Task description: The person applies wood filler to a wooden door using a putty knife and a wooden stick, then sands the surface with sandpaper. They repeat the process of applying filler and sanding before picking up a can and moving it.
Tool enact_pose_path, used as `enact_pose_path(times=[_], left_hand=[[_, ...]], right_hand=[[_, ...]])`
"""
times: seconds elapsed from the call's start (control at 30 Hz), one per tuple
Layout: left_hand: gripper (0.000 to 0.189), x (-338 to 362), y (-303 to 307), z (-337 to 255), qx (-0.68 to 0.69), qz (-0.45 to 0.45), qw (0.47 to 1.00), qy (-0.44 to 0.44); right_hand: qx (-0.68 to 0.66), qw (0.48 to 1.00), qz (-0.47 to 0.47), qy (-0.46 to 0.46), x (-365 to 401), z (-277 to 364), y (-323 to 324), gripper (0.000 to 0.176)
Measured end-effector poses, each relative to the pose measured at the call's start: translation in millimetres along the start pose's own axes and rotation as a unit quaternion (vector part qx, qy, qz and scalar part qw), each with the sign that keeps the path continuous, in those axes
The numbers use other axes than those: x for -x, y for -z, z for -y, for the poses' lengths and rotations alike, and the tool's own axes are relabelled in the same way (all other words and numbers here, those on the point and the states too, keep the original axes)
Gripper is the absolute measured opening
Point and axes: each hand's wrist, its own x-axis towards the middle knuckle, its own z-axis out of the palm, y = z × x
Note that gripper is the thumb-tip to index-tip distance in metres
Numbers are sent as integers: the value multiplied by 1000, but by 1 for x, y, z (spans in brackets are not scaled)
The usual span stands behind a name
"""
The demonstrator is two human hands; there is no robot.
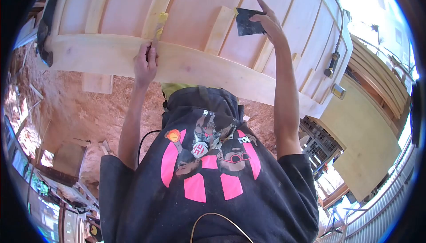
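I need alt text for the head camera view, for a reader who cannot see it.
A person's left hand holds a thin scraper with yellowish paste over a pale, slatted wooden panel; the right hand holds a dark, flat plate with paste at one corner. Below are a dark printed shirt and reddish, dusty ground.
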Motion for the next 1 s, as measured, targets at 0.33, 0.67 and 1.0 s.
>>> enact_pose_path(times=[0.33,0.67,1.0], left_hand=[[18,0,2,-5,8,18,1000,19],[12,-1,0,2,1,1,1000,-6],[15,-1,-2,-1,15,6,1000,2]], right_hand=[[474,856,-101,180,13,-5,-61,37],[498,838,-119,187,20,-16,-70,37],[502,845,-98,158,19,-7,-69,33]])
